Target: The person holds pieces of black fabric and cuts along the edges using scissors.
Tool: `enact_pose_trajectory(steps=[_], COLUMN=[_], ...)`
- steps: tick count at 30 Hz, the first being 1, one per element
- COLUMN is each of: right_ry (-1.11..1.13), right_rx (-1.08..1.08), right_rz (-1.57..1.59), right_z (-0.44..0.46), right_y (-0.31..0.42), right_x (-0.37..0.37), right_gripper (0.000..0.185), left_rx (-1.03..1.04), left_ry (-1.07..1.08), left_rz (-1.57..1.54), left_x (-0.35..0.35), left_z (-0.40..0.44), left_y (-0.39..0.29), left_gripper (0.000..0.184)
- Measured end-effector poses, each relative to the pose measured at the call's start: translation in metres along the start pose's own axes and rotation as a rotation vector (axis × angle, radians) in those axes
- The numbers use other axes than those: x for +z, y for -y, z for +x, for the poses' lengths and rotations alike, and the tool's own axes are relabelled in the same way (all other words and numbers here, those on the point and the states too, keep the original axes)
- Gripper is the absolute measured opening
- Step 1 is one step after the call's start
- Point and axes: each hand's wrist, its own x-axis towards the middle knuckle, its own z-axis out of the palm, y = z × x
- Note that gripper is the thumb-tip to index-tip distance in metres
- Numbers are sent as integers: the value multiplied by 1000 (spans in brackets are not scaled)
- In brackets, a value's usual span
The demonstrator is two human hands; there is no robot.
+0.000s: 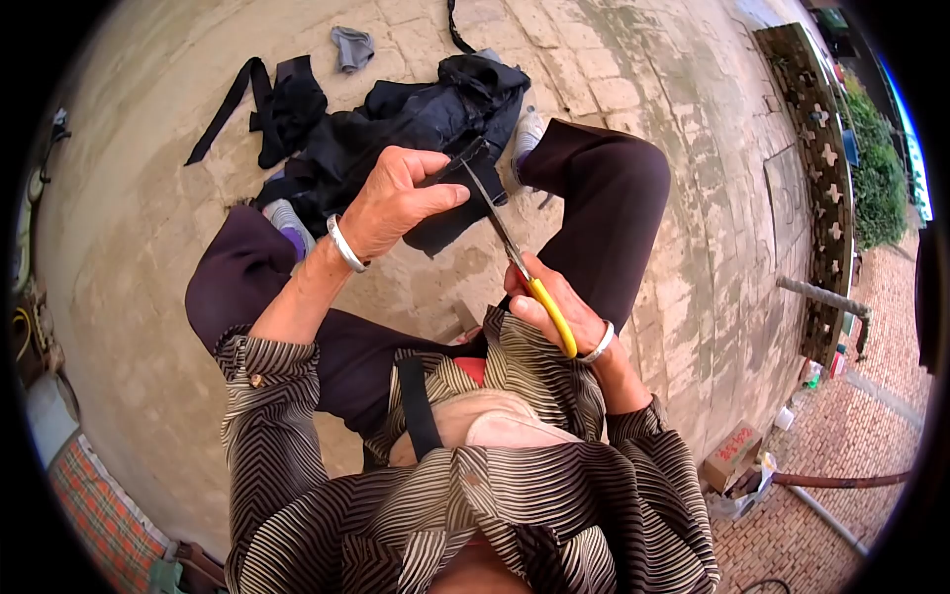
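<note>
My left hand is closed, pinching a piece of black cloth between thumb and fingers. The cloth hangs down in front of the dark pile. In my right hand is a pair of scissors with yellow handles. Their blades point up and away from me, with the tips at the cloth near my left fingers. Whether the blades are parted is hard to see. A heap of black fabric lies on the ground between and beyond my feet.
Cut-looking black pieces and a grey rag lie on the paved ground beyond the heap. At right stand a low patterned wall, a cardboard box and a metal pipe. A plaid cloth is at lower left.
</note>
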Motion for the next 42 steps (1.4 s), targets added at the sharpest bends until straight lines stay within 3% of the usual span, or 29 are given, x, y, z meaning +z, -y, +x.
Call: enact_pose_trajectory(steps=[25, 34, 42], right_ry=[-85, -82, -80], right_rx=[-27, -69, -49], right_rz=[-224, -59, -98], right_z=[7, 8, 11], right_y=[0, 5, 10], right_x=[0, 6, 5], right_gripper=[60, 63, 62], left_rx=[-50, -81, -15], left_ry=[59, 76, 52], left_rz=[-75, -131, -104], left_x=[5, 5, 9], left_z=[-3, -3, -4], left_y=[-3, -2, -1], left_gripper=[20, 21, 15])
